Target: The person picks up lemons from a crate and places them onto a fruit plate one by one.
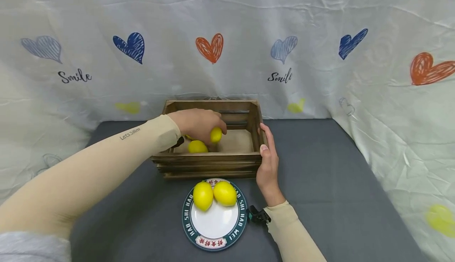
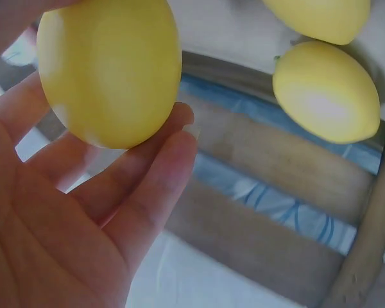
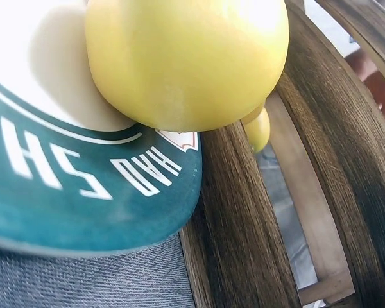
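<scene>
- Closest, at the lower-left corner, a grey sleeve [image 1: 33, 248] meets a cream sleeve [image 1: 99, 171] that slants over the crate's left wall.
- Beyond it, the person's left hand [image 1: 200, 124] reaches inside the wooden crate [image 1: 209, 166], thumb and fingers grasping a lemon [image 1: 216, 135] below the back rim.
- Two more lemons [image 2: 327, 93] lie at that hand's side of the crate; to the right of the held one, floor stretches to the right wall.
- The right hand [image 1: 269, 167] rests against the crate's right wall, its visible finger fairly straight and its thumb at the front corner; it presses rather than wraps round, as far as shows.
- Just before the front wall sits a round plate [image 1: 215, 222], leaving little room between; two lemons [image 1: 203, 196] lie side by side towards its far rim.
- A black wrist strap [image 1: 260, 215] comes near the plate's right edge.
- Dark tabletop [image 1: 320, 175] spreads broadly rightward; heart-printed cloth [image 1: 245, 9] hangs close behind the crate.
</scene>
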Available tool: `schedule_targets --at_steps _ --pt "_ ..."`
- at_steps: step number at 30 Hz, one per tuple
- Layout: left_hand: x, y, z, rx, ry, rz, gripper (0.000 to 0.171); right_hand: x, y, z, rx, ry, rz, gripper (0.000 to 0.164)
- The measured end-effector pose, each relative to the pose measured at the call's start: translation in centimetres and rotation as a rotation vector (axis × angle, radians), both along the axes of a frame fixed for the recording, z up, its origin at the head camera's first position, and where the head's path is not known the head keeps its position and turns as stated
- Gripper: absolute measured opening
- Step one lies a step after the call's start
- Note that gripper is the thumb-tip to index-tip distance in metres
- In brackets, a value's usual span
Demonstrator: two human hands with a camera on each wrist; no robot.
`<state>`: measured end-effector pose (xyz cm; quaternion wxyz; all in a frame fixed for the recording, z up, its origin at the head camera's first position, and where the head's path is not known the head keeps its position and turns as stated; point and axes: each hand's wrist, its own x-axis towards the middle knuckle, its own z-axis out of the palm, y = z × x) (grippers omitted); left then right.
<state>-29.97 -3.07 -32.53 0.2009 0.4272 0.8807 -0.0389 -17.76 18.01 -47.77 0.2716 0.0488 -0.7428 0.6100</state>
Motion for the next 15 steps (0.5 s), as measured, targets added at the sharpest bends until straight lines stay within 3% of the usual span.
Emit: schedule_targets --at_steps 15 --pt "6.0 -5.3 5.5 0.139 0.086 0.073 0.055 -0.3 -0.1 -0.1 -0.019 0.027 0.01 0.063"
